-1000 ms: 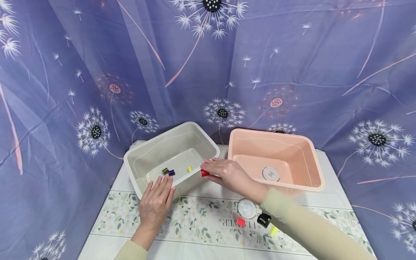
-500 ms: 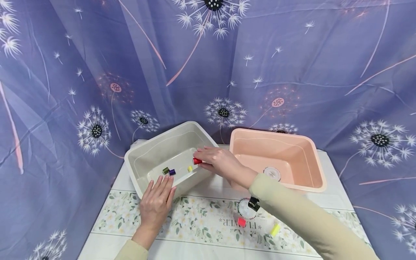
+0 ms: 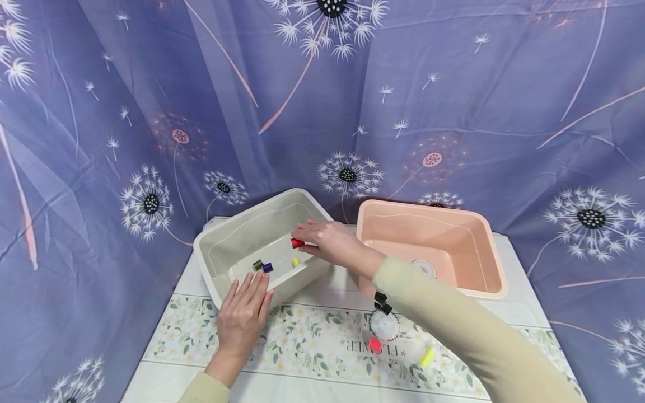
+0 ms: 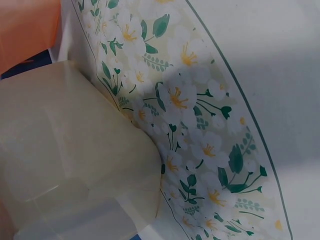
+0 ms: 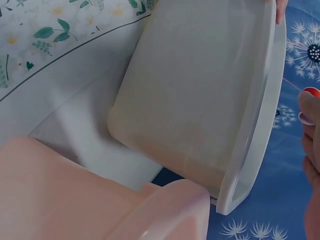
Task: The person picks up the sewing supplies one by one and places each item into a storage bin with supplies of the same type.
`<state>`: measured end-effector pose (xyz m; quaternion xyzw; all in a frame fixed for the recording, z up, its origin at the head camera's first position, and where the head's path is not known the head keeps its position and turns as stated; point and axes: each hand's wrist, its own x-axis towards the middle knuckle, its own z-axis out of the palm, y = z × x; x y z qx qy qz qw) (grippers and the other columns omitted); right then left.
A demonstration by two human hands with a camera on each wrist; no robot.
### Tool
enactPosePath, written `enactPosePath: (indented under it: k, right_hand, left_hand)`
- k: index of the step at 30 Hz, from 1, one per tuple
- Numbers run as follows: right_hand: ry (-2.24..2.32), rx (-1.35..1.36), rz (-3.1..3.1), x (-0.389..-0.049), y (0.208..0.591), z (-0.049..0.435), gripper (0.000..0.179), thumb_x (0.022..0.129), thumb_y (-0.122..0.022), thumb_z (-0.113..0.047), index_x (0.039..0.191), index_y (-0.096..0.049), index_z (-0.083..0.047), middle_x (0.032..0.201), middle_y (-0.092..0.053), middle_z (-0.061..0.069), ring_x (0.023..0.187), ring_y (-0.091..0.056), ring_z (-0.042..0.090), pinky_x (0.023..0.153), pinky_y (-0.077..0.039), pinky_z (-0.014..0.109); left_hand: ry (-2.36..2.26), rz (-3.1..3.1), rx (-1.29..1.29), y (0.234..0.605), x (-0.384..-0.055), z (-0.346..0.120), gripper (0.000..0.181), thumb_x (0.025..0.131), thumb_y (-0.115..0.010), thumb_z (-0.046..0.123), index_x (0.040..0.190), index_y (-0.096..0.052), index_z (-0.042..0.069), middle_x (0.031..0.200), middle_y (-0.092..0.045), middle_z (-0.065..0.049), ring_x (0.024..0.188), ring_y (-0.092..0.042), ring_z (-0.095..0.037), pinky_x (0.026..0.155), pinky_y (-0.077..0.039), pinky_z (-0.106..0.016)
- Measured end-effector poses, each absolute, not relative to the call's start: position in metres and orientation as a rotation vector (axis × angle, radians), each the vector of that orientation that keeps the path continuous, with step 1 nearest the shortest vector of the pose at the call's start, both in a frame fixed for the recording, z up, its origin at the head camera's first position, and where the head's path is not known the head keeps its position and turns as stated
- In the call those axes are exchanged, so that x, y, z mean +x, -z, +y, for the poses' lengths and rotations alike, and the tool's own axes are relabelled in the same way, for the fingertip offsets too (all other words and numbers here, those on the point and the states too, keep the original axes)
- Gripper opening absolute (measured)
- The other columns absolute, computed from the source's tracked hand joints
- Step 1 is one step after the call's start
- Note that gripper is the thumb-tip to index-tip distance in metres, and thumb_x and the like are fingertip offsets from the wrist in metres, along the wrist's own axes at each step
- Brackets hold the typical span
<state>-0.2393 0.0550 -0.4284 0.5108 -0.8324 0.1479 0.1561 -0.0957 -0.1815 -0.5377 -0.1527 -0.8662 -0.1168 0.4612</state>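
Note:
My right hand (image 3: 335, 242) pinches a red thread spool (image 3: 297, 243) above the right part of the grey bin (image 3: 206, 280). At the edge of the right wrist view the same spool (image 5: 311, 92) shows between thumb and fingers. My left hand (image 3: 243, 313) rests with straight fingers on the bin's near rim. Inside that bin lie an olive green spool (image 3: 257, 265), a purple spool (image 3: 267, 267) and a yellow spool (image 3: 295, 261). The left wrist view shows the outside of the grey bin (image 4: 85, 140) but not the hand.
Right of the grey bin stands a pink bin (image 3: 491, 246) holding a round pin wheel (image 3: 424, 268), partly hidden by the right sleeve. In front lie another pin wheel (image 3: 384, 326), a bright red spool (image 3: 375, 345) and a yellow spool (image 3: 427, 358) on the flowered tablecloth (image 3: 302, 341).
My right hand has carried the red spool left and away from me, from the grey bin's near right rim to over its inside. The left hand has stayed on the rim.

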Motion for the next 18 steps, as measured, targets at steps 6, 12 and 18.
enactPosePath:
  k: [6, 12, 18]
  right_hand:
    - [-0.413, 1.446, -2.437, -0.244, 0.429, 0.05, 0.035, 0.097, -0.081, -0.023, 0.129, -0.078, -0.011, 0.131, -0.076, 0.006, 0.125, -0.072, 0.026, 0.107, -0.056, 0.04]
    - [-0.375, 1.473, -2.432, -0.249, 0.43, 0.043, 0.034, 0.097, -0.081, -0.024, 0.129, -0.078, -0.011, 0.13, -0.077, 0.005, 0.125, -0.072, 0.025, 0.108, -0.056, 0.04]
    - [-0.3, 1.524, -2.468, -0.254, 0.427, 0.03, 0.03, 0.1, -0.078, -0.026, 0.127, -0.078, -0.013, 0.129, -0.078, 0.003, 0.123, -0.072, 0.023, 0.111, -0.053, 0.037]
  left_hand:
    - [0.276, -2.126, -0.379, 0.538, -0.096, -0.182, 0.04, 0.109, -0.06, 0.034, 0.129, -0.077, 0.005, 0.119, -0.079, -0.015, 0.108, -0.078, -0.037, 0.099, -0.057, -0.058]
    - [0.278, -2.119, -0.38, 0.538, -0.096, -0.182, 0.04, 0.109, -0.06, 0.034, 0.129, -0.077, 0.005, 0.12, -0.079, -0.015, 0.107, -0.078, -0.037, 0.099, -0.057, -0.058]
    - [0.278, -2.117, -0.379, 0.538, -0.096, -0.182, 0.039, 0.109, -0.06, 0.033, 0.129, -0.077, 0.005, 0.119, -0.079, -0.015, 0.107, -0.078, -0.037, 0.098, -0.058, -0.058]
